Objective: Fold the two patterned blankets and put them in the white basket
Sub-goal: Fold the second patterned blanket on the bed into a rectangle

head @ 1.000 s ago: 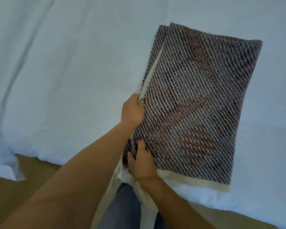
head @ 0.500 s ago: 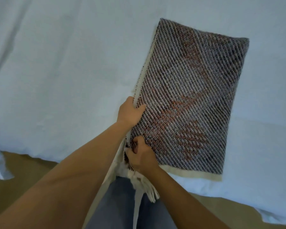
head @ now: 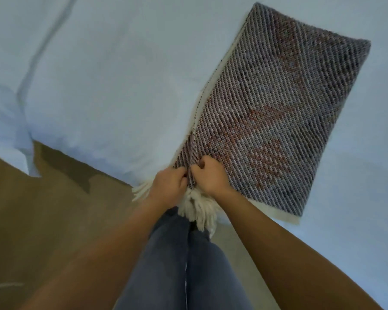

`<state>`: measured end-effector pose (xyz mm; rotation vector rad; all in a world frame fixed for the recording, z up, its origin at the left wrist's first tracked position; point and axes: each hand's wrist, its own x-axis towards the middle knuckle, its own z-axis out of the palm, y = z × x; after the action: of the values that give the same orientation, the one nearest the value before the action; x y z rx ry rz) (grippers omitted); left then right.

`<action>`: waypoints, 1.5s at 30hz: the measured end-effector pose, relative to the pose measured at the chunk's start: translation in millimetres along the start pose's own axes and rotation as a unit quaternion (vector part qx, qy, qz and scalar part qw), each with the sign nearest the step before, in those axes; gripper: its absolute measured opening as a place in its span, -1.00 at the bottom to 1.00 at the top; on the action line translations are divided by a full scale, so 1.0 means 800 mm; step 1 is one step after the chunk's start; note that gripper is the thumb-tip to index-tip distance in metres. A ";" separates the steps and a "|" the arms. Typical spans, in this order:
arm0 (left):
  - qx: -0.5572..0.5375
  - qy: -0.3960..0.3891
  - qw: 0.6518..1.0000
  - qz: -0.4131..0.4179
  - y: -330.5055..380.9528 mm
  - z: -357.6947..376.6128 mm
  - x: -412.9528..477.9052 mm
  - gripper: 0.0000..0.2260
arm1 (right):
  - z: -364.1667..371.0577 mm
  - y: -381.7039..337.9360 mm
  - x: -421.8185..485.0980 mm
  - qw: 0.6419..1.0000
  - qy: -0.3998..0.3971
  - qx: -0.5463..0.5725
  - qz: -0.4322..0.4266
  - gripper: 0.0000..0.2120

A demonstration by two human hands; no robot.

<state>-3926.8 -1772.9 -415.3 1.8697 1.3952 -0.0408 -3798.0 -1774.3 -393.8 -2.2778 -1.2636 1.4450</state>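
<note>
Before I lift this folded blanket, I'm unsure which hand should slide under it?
Probably the right hand: it lies on the blanket, whose bulk extends to its side. The left hand pinches the fringed corner.

Bed: a wide surface under a pale blue-white cotton sheet (head: pixel 112 70) fills the upper part of the frame, from the left edge to the right.
Sheet folds: a long crease runs down the upper left; a loose corner hangs off the edge at mid left.
Floor: brown, matte flooring (head: pixel 31 220) fills the lower left — a darker shadow lies just under the hanging sheet edge.
Light: soft and even, with a cool cast — no hard highlights.
</note>
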 end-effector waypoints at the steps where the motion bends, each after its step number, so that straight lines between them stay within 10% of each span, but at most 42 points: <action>1: 0.036 -0.014 0.999 0.011 0.003 0.005 -0.009 -0.69 | 0.001 0.005 -0.008 1.000 0.010 0.001 0.002 -0.80; 11: 0.355 -0.185 0.915 0.053 -0.015 -0.019 -0.033 -0.48 | 0.011 0.018 -0.048 0.998 0.002 0.058 -0.021 -0.84; 23: 0.162 -0.020 0.986 0.045 -0.048 -0.052 -0.036 -0.77 | 0.077 -0.032 -0.045 0.982 -0.107 0.155 0.007 -0.54; 28: 0.156 -0.007 0.987 0.024 -0.047 -0.079 -0.013 -0.79 | 0.076 -0.040 -0.038 0.986 -0.160 0.025 -0.048 -0.49; 45: 0.185 -0.019 0.967 0.175 0.128 -0.077 0.194 -0.63 | -0.136 0.014 0.076 0.971 0.230 -0.031 -0.062 -0.56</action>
<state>-3806.7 -1620.8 -386.0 2.3895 1.0635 -0.1688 -3693.3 -1706.2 -383.6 -2.3341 -1.2825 0.7781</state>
